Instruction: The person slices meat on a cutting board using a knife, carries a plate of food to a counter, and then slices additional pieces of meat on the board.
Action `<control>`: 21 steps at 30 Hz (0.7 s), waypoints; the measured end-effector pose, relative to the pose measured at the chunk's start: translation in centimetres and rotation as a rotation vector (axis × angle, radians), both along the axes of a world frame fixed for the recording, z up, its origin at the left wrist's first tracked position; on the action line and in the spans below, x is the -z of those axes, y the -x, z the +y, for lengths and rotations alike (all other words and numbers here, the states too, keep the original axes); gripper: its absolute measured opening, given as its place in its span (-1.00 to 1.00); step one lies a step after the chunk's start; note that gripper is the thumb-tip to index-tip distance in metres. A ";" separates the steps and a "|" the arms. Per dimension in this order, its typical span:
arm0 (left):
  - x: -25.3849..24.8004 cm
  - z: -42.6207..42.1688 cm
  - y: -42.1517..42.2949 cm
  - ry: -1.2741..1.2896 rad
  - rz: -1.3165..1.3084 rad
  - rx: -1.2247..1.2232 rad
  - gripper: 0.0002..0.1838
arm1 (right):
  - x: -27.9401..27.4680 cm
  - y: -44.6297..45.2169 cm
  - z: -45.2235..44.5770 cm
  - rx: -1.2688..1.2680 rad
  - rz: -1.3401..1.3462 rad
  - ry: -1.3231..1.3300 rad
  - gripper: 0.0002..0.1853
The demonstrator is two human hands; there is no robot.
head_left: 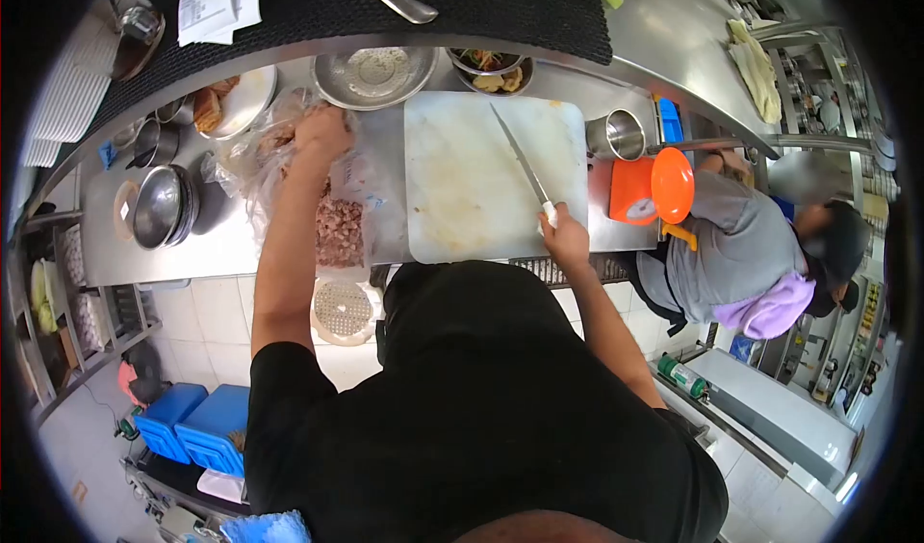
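Observation:
My right hand (566, 238) is wrapped round the white handle of a long kitchen knife (521, 161). Its blade lies slantwise over a white cutting board (462, 187), tip towards the far edge. Left of the board, my left hand (324, 131) is closed on a clear plastic bag (252, 163); its fingertips are partly hidden. Just below that hand, a bag of chopped pinkish-brown meat (339, 230) lies on the steel counter.
A metal bowl (375, 76) and a bowl of sliced food (498, 79) stand behind the board. Stacked dark bowls (159, 206) are at left. At right are a steel pot (617, 135), an orange scale (629, 192) and a person in grey (722, 245).

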State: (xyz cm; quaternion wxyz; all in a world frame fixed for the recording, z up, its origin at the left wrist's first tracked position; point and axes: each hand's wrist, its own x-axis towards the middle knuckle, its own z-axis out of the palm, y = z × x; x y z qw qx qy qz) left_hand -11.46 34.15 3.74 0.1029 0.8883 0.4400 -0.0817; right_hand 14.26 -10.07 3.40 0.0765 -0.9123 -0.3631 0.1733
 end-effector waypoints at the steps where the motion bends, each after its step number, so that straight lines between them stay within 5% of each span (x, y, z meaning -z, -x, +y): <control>1: 0.0 0.0 -0.2 -0.033 -0.005 -0.014 -0.49 | 0.1 0.0 -0.1 -0.002 -0.002 -0.018 -0.59; 5: -0.8 1.7 1.8 0.056 -0.184 -0.056 -0.54 | 0.7 -0.2 -0.2 -0.012 -0.036 -0.003 -0.59; 9: -3.2 4.3 6.8 0.534 -0.591 -0.265 -0.58 | 0.6 0.0 -0.2 -0.006 -0.042 -0.040 -0.60; 12: -3.7 4.5 10.1 0.419 -0.853 -0.447 -0.62 | 0.9 -0.2 -0.2 -0.014 -0.060 -0.014 -0.60; 21: -9.1 -0.4 15.0 0.734 -1.452 -0.610 -0.60 | 1.0 -0.4 0.0 -0.043 -0.041 -0.017 -0.54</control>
